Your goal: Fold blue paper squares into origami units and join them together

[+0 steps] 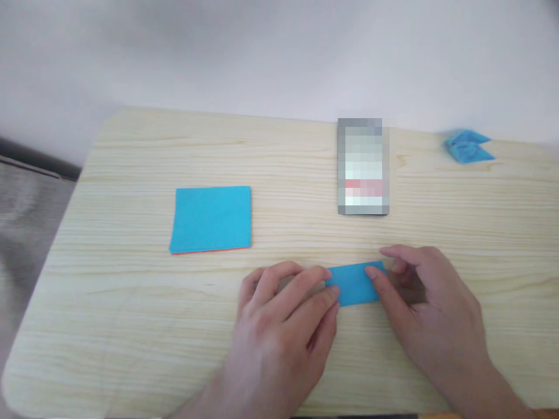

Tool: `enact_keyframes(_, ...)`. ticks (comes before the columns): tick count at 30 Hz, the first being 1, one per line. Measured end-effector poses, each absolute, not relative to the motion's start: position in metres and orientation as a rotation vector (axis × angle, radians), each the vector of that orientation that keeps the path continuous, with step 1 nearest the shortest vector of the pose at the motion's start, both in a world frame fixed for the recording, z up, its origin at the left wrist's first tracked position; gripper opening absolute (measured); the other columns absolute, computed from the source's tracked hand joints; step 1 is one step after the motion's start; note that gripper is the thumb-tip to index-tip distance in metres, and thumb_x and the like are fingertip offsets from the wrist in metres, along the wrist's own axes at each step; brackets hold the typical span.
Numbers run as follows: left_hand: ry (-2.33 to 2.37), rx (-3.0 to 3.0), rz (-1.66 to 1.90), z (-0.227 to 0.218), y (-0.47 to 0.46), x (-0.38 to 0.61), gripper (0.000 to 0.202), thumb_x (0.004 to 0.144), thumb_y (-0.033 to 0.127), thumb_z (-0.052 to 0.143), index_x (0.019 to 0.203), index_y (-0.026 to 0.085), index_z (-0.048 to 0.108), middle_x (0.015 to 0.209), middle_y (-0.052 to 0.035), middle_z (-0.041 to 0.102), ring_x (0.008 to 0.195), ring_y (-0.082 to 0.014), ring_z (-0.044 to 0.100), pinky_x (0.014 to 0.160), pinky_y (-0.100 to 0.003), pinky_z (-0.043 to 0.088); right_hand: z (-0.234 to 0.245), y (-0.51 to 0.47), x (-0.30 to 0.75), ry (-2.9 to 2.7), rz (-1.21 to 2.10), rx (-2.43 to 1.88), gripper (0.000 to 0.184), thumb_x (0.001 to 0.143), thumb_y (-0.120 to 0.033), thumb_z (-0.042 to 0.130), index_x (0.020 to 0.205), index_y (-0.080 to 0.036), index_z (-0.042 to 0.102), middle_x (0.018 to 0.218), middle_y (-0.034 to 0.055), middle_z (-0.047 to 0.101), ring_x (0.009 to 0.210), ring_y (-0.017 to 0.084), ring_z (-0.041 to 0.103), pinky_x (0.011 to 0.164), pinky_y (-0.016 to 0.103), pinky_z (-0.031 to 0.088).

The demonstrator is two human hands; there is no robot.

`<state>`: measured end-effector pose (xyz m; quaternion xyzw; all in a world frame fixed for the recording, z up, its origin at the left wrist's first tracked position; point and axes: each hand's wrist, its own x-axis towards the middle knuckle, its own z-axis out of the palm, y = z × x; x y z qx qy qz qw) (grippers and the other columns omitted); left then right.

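A narrow, folded sheet of blue paper (354, 286) lies on the table between my hands. My left hand (283, 314) is bent over its left end, fingertips pressing it down and covering that part. On the right end rests the thumb of my right hand (432, 308). The index finger of that hand reaches out above the paper's far corner, and its other fingers curl behind, partly hidden.
A stack of blue paper sheets (212, 220) with a red edge below lies to the left. A phone-like device (363, 166), blurred out, lies at the back. Near the wall on the right is a folded blue paper figure (467, 146). The wooden table (131, 320) has a rounded left edge.
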<state>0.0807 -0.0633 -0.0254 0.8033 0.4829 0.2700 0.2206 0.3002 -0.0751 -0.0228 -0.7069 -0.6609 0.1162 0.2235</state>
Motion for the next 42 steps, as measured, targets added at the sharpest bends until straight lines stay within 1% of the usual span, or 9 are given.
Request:
enact_keyframes(4, 1.332, 2.256, 0.752, -0.024, -0.064, 0.082, 0.018, 0.09, 0.019, 0.074, 0.103, 0.031, 0.079, 0.12, 0.0034, 0.078, 0.114, -0.0239, 0.061, 0.1, -0.045, 0.043, -0.015, -0.085, 0.288, -1.801, 0.129, -1.89, 0.017, 0.091, -0.028, 0.072, 0.107, -0.024, 0.067, 0.097, 0.0072, 0.067, 0.093, 0.026, 0.063, 0.088, 0.045, 0.051)
enact_keyframes(6, 1.335, 2.263, 0.741, -0.025, -0.064, 0.081, 0.018, 0.09, 0.02, 0.074, 0.104, 0.03, 0.079, 0.121, 0.0023, 0.077, 0.115, -0.0242, 0.061, 0.101, -0.046, 0.043, -0.014, -0.094, 0.276, -1.778, 0.051, -1.874, 0.022, 0.087, -0.026, 0.076, 0.106, -0.023, 0.066, 0.101, 0.0093, 0.067, 0.1, 0.029, 0.061, 0.093, 0.05, 0.05)
enact_keyframes(8, 1.335, 2.262, 0.739, -0.026, -0.064, 0.081, 0.018, 0.091, 0.022, 0.073, 0.105, 0.03, 0.079, 0.123, 0.001, 0.076, 0.116, -0.0249, 0.06, 0.101, -0.047, 0.043, -0.016, -0.102, 0.264, -1.783, 0.032, -1.852, 0.03, 0.085, -0.027, 0.078, 0.111, -0.023, 0.063, 0.108, 0.0112, 0.066, 0.105, 0.031, 0.061, 0.095, 0.053, 0.049)
enact_keyframes(12, 1.346, 2.256, 0.726, -0.026, -0.067, 0.081, 0.017, 0.093, 0.023, 0.071, 0.106, 0.03, 0.079, 0.124, 0.0, 0.076, 0.116, -0.026, 0.058, 0.101, -0.049, 0.043, -0.026, -0.108, 0.252, -1.762, 0.016, -1.84, 0.047, 0.089, -0.028, 0.073, 0.132, -0.023, 0.055, 0.137, 0.017, 0.059, 0.129, 0.036, 0.054, 0.108, 0.06, 0.042)
enact_keyframes(16, 1.341, 2.266, 0.73, -0.024, -0.069, 0.081, 0.017, 0.094, 0.024, 0.068, 0.106, 0.029, 0.079, 0.124, -0.0022, 0.076, 0.116, -0.0263, 0.058, 0.102, -0.05, 0.043, -0.033, -0.107, 0.264, -1.802, 0.009, -1.823, 0.059, 0.092, -0.034, 0.07, 0.145, -0.02, 0.048, 0.148, 0.019, 0.053, 0.139, 0.036, 0.048, 0.115, 0.06, 0.037)
enact_keyframes(23, 1.351, 2.271, 0.704, -0.025, -0.071, 0.081, 0.017, 0.098, 0.029, 0.064, 0.105, 0.031, 0.079, 0.127, 0.0001, 0.075, 0.119, -0.0256, 0.058, 0.104, -0.049, 0.041, -0.043, -0.111, 0.307, -1.861, 0.009, -1.83, 0.06, 0.095, -0.042, 0.066, 0.148, -0.021, 0.047, 0.147, 0.0172, 0.055, 0.14, 0.037, 0.046, 0.116, 0.061, 0.035)
enact_keyframes(31, 1.382, 2.271, 0.689, -0.028, -0.072, 0.082, 0.014, 0.097, 0.031, 0.066, 0.104, 0.035, 0.077, 0.128, 0.0083, 0.073, 0.121, -0.0249, 0.056, 0.105, -0.049, 0.039, -0.046, -0.111, 0.329, -1.882, 0.029, -1.824, 0.05, 0.096, -0.042, 0.066, 0.142, -0.025, 0.055, 0.141, 0.0123, 0.061, 0.136, 0.035, 0.049, 0.117, 0.058, 0.036)
enact_keyframes(38, 1.317, 2.287, 0.676, -0.023, -0.071, 0.086, 0.016, 0.096, 0.024, 0.065, 0.107, 0.031, 0.075, 0.125, 0.0022, 0.072, 0.118, -0.0239, 0.057, 0.101, -0.046, 0.041, -0.039, -0.106, 0.318, -1.982, 0.044, -1.703, 0.031, 0.098, -0.027, 0.061, 0.129, -0.025, 0.066, 0.131, 0.01, 0.066, 0.128, 0.031, 0.056, 0.113, 0.053, 0.042)
enact_keyframes(42, 1.294, 2.298, 0.666, -0.02, -0.069, 0.091, 0.019, 0.095, 0.022, 0.065, 0.11, 0.029, 0.074, 0.124, -0.0007, 0.071, 0.117, -0.0242, 0.058, 0.101, -0.046, 0.042, -0.039, -0.102, 0.311, -2.054, 0.08, -1.663, 0.026, 0.097, -0.031, 0.062, 0.122, -0.026, 0.07, 0.131, 0.0096, 0.067, 0.126, 0.031, 0.058, 0.11, 0.054, 0.045)
